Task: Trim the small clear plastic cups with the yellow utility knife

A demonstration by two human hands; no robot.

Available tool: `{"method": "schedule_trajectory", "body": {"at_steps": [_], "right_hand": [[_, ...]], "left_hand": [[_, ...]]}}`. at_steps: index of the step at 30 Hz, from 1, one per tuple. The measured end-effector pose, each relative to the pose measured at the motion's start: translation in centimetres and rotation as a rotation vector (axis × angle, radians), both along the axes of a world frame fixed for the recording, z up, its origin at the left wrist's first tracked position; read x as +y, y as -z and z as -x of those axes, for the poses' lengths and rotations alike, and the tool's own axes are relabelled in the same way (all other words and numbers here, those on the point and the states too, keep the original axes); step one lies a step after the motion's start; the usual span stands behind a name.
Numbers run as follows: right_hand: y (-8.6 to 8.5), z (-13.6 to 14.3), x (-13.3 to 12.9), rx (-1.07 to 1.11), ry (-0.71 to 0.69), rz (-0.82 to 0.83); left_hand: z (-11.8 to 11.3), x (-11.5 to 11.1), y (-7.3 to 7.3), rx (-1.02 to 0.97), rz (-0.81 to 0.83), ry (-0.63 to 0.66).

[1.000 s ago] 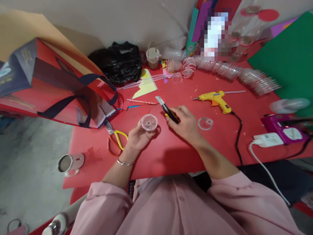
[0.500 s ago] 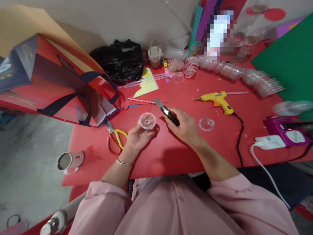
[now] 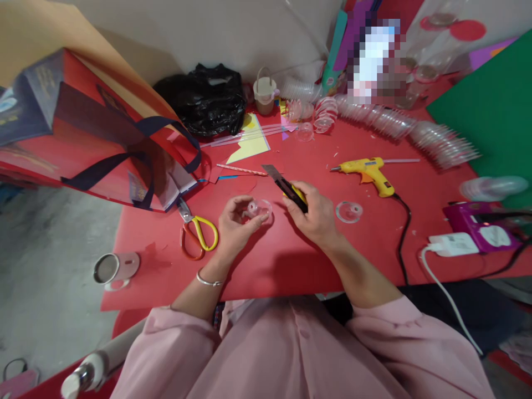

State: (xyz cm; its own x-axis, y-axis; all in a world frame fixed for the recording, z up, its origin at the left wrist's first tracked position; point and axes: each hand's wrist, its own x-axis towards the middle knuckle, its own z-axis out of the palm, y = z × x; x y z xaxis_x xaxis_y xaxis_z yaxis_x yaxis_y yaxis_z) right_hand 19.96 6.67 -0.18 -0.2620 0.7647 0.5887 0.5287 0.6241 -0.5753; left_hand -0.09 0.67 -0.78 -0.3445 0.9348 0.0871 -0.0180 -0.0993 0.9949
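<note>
A small clear plastic cup (image 3: 264,210) is held on its side between the thumb and fingers of my left hand (image 3: 238,224). My right hand (image 3: 313,215) grips a black and yellow utility knife (image 3: 291,192), its blade out and pointing up and left, apart from the cup. Right of my right hand, another clear plastic piece (image 3: 349,211) lies on the red table (image 3: 274,277). Scissors (image 3: 199,233) with one red and one yellow handle lie left of my left hand.
A yellow glue gun (image 3: 369,172) with a black cord lies at the right. Stacked clear cups (image 3: 390,122) line the back. A mug (image 3: 118,267), a large red bag (image 3: 95,138) and a purple power strip (image 3: 482,224) stand around the sides.
My left hand has turned the cup from facing up onto its side, and its fingers have shifted around it. My right hand still grips the knife, nearly in the same place.
</note>
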Motion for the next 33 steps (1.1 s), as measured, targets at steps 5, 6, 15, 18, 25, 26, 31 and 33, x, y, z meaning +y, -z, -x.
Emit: {"method": "schedule_trajectory", "body": {"at_steps": [5,6,15,18,25,26,31,33], "right_hand": [[0.5,0.1,0.0,-0.038,0.01,0.0],[0.7,0.1,0.0,-0.037,0.017,0.001],[-0.4,-0.2,-0.3,-0.072,-0.112,0.101],[-1.0,-0.2,-0.4,-0.098,-0.18,0.118],[-0.1,0.2,-0.4,-0.233,-0.137,0.023],[0.0,0.2,-0.4,-0.226,-0.129,0.015],[-0.1,0.2,-0.5,-0.153,-0.104,0.019],[-0.2,0.2,-0.5,-0.15,-0.101,0.027]], "left_hand": [[0.7,0.1,0.0,0.14,-0.071,-0.018],[0.7,0.1,-0.1,0.172,-0.097,-0.013],[0.0,-0.3,-1.0,-0.173,0.042,0.083],[-0.3,-0.2,-1.0,-0.365,0.086,0.123],[-0.2,0.1,-0.9,-0.601,0.157,0.162],[-0.1,0.1,-0.9,-0.631,0.179,0.174],[0.4,0.0,-1.1,-0.765,0.275,0.21],[0.5,-0.1,-1.3,-0.812,0.286,0.22]]}}
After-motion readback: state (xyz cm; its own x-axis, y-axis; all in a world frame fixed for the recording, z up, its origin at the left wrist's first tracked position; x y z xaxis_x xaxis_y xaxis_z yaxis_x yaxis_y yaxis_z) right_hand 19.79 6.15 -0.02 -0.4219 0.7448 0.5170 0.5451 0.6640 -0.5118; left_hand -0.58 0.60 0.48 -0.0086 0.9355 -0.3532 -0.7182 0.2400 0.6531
